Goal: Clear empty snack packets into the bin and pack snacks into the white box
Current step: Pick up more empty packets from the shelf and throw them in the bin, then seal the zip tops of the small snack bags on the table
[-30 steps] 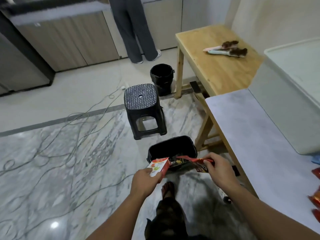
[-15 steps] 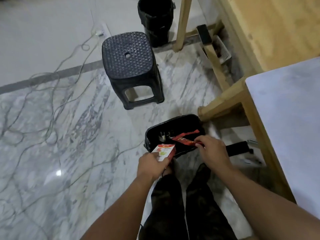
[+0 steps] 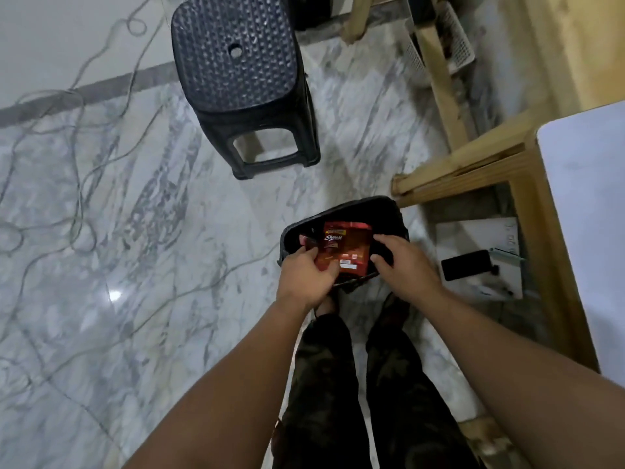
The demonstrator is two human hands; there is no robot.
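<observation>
Far to the left we see thin grey cables [image 3: 77, 137] straggling over the marble floor [image 3: 142, 299], and to their right, at the far side, a black plastic stool [image 3: 241, 67] with a dimpled seat and a hole in its middle. Near the middle of the view our left hand [image 3: 306, 275] reaches over the near left rim of the black bin [image 3: 389, 211], which stands on the floor just in front of our feet; its fingers are curled and pinch the lower left edge of a red snack packet [image 3: 350, 247], which hangs over the bin's mouth with its printed face turned up to us. A smaller reddish scrap [image 3: 309, 242] peeps out just left of the packet, by the fingertips, though it is too blurred for us to say what it is. Our right hand [image 3: 404, 264] hovers over the right side of the bin, fingers bent loosely and holding nothing, just beside the packet's right edge but apart from it as far as we can judge. Right of the bin a dark phone-like slab [image 3: 468, 264] lies on a grey board [image 3: 480, 238] on the floor, under the wooden table frame [image 3: 473, 164]. At the far right edge is the pale grey tabletop [image 3: 588, 198], and beyond the frame a white slatted basket [image 3: 456, 38] rests on a lower rail.
</observation>
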